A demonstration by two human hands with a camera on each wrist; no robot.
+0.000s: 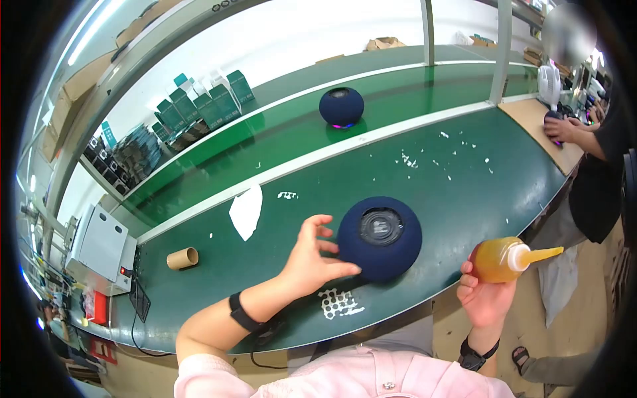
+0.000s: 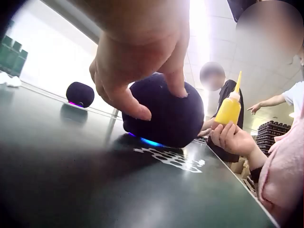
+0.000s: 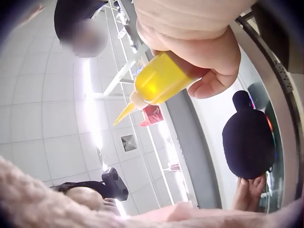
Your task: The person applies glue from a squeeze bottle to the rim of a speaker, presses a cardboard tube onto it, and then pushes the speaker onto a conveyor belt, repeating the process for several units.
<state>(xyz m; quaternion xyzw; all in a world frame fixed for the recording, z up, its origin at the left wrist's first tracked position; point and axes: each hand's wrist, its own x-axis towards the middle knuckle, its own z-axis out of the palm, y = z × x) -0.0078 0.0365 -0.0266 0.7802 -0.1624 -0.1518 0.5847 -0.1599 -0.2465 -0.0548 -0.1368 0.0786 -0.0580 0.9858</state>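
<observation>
Green bench (image 1: pixel 464 172) lay open rearward; spread left hand (image 1: pixel 310 262) touched blue speaker (image 1: pixel 381 242) near front edge; right hand (image 1: pixel 486 300) gripped yellow bottle (image 1: pixel 496 261).

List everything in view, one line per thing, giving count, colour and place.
bench: one, dark green, across the view
near speaker: one, navy, front of the bench
far speaker: one, navy, on the back belt
bottle: one, yellow with a pale nozzle, off the bench's front edge
cardboard tube: one, tan, lying on the bench at left
paper sheet: one, white, left of the near speaker and further back
sticker sheet: one, white, in front of the near speaker
boxes: several, teal, far left
metal cabinet: one, grey, left end
other person: one, black top, right end
left hand: fingertips touch the near speaker
right hand: holds the bottle
</observation>
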